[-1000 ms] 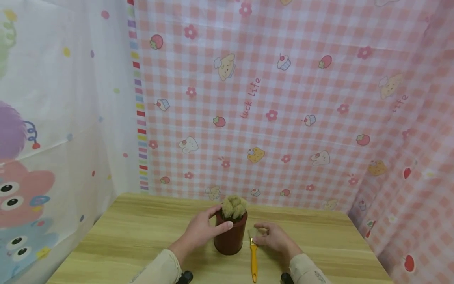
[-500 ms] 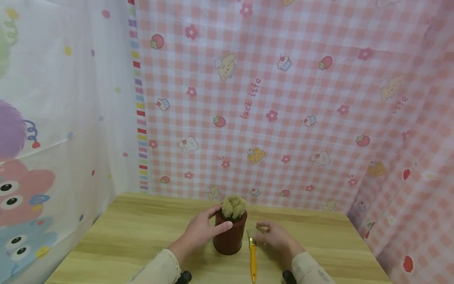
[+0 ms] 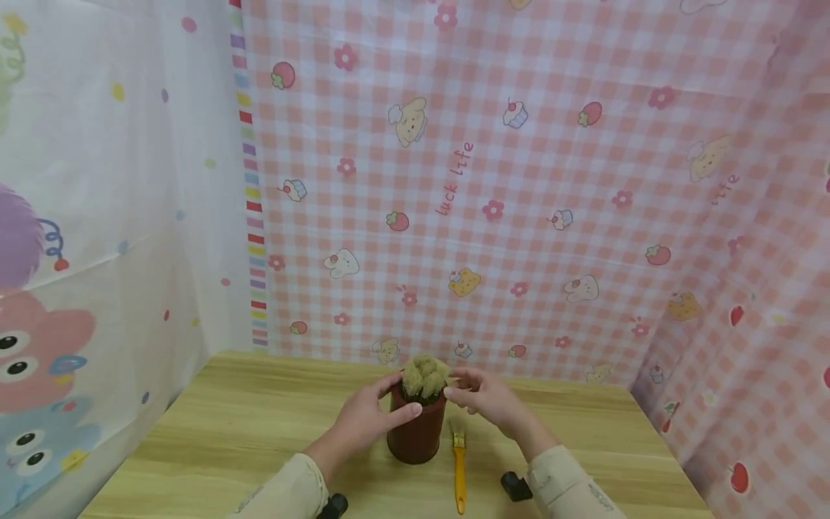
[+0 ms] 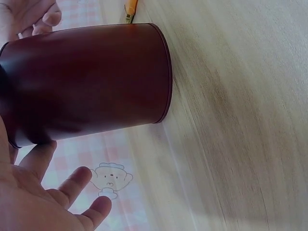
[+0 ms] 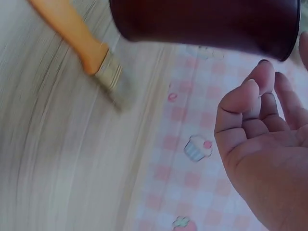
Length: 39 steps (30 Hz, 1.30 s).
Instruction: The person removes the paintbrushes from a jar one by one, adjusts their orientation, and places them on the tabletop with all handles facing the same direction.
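A dark reddish-brown cylindrical pot [image 3: 415, 435] stands upright on the table, with a fuzzy tan plant [image 3: 424, 375] and a little dark green at its mouth. My left hand [image 3: 365, 411] holds the pot near its rim, thumb in front and index finger at the far left side; in the left wrist view the other fingers spread away from the pot [image 4: 96, 79]. At the rim's right side is my right hand [image 3: 489, 398], fingers loosely bent beside the plant; whether they touch it I cannot tell. A flat paintbrush with an orange handle [image 3: 460, 465] lies right of the pot.
The wooden table [image 3: 259, 418] ends at a pink checked cloth [image 3: 519, 166] hung behind it. More printed cloth [image 3: 149, 252] hangs on the left. Black wrist-camera parts [image 3: 516, 486] show near the right sleeve.
My right hand has moved up and left, from beside the brush's bristles to the pot's rim. The left hand keeps its hold, and the pot and brush stay in place.
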Available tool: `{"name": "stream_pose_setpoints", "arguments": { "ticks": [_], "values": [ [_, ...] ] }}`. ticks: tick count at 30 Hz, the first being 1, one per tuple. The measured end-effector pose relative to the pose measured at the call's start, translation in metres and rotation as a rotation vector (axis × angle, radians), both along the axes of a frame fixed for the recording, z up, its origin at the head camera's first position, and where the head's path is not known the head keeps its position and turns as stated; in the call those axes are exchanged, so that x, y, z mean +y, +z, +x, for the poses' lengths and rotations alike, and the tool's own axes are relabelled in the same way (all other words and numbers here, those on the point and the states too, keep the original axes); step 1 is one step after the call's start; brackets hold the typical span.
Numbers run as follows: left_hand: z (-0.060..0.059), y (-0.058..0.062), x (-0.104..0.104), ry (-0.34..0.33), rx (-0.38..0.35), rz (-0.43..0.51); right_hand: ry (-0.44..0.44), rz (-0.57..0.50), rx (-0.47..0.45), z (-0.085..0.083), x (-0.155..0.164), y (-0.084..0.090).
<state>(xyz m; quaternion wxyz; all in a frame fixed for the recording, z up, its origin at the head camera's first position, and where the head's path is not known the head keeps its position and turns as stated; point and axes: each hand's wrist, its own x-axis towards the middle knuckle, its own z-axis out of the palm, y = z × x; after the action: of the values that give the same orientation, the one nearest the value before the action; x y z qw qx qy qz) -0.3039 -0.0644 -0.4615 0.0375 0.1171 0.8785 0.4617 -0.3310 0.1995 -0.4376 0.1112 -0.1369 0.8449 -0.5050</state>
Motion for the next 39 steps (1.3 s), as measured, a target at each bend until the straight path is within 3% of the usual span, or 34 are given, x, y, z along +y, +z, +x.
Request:
{"name": "stream_pose_setpoints", "arguments": {
  "ticks": [6, 24, 32, 39],
  "values": [
    [0.0, -0.002, -0.001, -0.001, -0.006, 0.008, -0.009, -0.024, -0.015, 0.006, -0.013, 0.007],
    [0.001, -0.001, -0.001, -0.011, -0.018, 0.021, -0.068, 0.019, 0.041, 0.007, -0.027, 0.004],
    [-0.001, -0.001, -0.002, -0.009, -0.007, 0.031, -0.107, 0.062, 0.183, 0.005, -0.036, 0.004],
    [0.0, -0.001, -0.002, -0.021, -0.012, 0.041, -0.062, 0.08, 0.287, 0.003, -0.042, 0.005]
  ]
}}
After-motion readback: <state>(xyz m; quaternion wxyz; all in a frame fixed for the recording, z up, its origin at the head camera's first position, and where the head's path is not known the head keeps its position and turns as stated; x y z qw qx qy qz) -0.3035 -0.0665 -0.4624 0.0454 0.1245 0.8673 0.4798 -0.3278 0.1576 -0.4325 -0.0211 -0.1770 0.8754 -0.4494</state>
